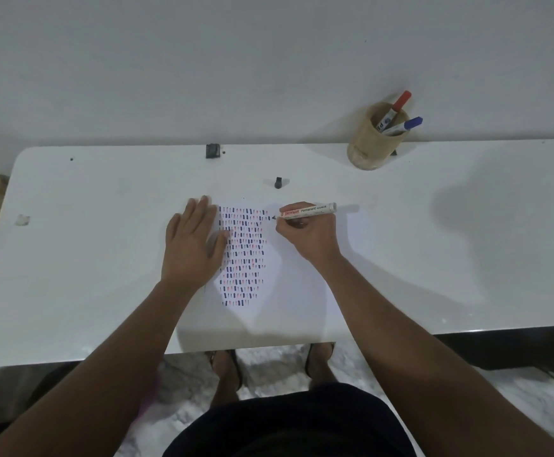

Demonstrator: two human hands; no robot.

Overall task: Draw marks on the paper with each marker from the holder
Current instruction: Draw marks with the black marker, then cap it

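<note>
Two hands are seen over a white surface [104, 258]; the left hand [191, 245] is laid flat, fingers spread, on the left edge of the paper [302, 285], pinning it down; the right hand [308, 234] is closed around a black marker [308, 211], uncapped, its white barrel printed "Permanent Marker" and lying nearly level, its tip set on the paper at the right end of the upper rows. The paper is placed at the middle of the surface, near its front edge; its left half is filled with rows of short upright marks [242, 255] in dark blue, black and red; its right half is bare. A black cap [278, 182] is stood on the surface just beyond the paper's far edge. A round tan holder [367, 146] is set at the far right of the surface, close to the wall; a red-capped marker [397, 105] and a blue-capped marker [407, 124] are stood in it, both leaning right. A small dark block [213, 150] is noted at the far edge of the surface; a scrap of tape [22, 220] is stuck near the left side. Two sandalled feet [226, 364] are visible below the front edge, on a mottled floor.
</note>
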